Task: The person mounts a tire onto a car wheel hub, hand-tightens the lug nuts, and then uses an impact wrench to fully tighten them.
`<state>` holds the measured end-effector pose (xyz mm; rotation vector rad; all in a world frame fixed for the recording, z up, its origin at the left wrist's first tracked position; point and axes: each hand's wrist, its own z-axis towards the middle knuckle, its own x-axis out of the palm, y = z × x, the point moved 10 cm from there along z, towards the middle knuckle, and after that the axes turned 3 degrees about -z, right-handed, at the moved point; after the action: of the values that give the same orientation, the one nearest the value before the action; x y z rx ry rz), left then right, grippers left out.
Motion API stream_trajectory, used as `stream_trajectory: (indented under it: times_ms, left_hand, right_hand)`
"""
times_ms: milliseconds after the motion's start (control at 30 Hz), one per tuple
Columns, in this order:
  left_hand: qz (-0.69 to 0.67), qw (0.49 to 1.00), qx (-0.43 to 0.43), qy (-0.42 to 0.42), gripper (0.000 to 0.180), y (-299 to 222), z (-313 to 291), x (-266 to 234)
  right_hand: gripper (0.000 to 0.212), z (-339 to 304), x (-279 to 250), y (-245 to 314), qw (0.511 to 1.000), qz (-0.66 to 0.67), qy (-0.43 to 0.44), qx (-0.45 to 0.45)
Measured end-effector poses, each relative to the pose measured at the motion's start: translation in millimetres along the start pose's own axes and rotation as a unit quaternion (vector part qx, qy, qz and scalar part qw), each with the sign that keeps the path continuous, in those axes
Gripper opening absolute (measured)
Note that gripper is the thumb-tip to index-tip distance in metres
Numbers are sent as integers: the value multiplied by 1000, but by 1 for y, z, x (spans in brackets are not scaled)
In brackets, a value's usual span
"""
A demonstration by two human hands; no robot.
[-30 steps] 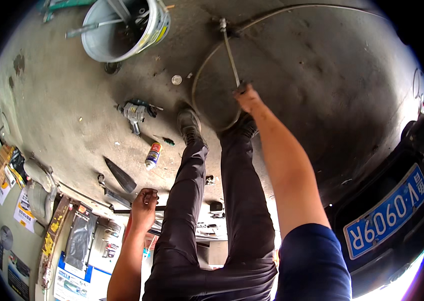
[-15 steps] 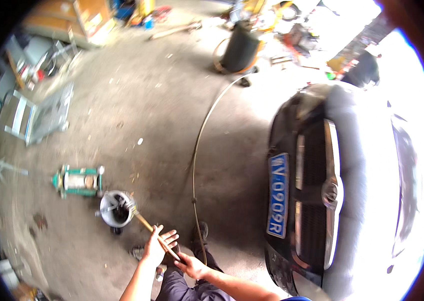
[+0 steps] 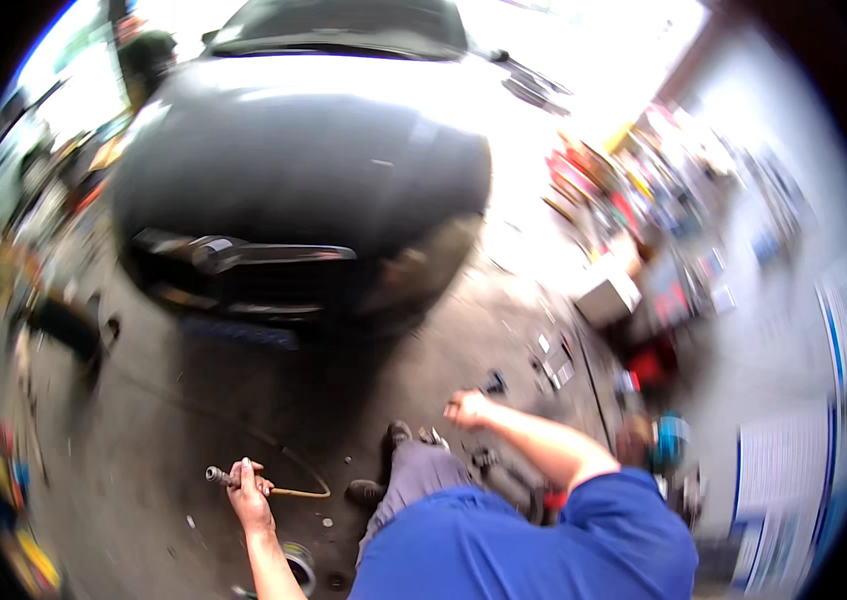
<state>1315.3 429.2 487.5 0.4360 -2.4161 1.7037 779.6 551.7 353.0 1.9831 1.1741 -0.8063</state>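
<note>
My left hand is closed round a thin tan hose at its metal end coupling, which sticks out to the left. The hose bends round in front of my legs and trails back across the floor toward the left. My right hand is slightly blurred, its fingers curled in, and nothing shows in it. A small dark blue item lies on the floor just beyond that hand. Beside my left forearm stands a grey bucket, partly hidden.
A dark car faces me straight ahead. A dark drum stands at the left. Along the right are a carton, scattered tools and a blurred pale wall. Metal parts lie on the floor nearer me.
My view has swung right, bringing the car from the right to straight ahead. My right hand has come off the hose and moved out to the right; my left hand now grips its end.
</note>
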Motion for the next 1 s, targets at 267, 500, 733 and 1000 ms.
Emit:
stream_trajectory:
  times_ms: [267, 500, 733, 1000]
  left_hand:
    - [276, 918, -11, 285, 25, 93, -62, 172]
    - [365, 816, 20, 447, 23, 121, -146, 345]
    - [450, 739, 46, 499, 42, 166, -224, 480]
    - [504, 700, 28, 506, 38, 227, -234, 556]
  right_hand:
    - [29, -427, 136, -435, 629, 363, -413, 549]
    - [36, -482, 329, -310, 669, 526, -4, 525]
    - [45, -456, 363, -304, 628, 639, 51, 441]
    - [29, -460, 311, -414, 452, 715, -288, 448]
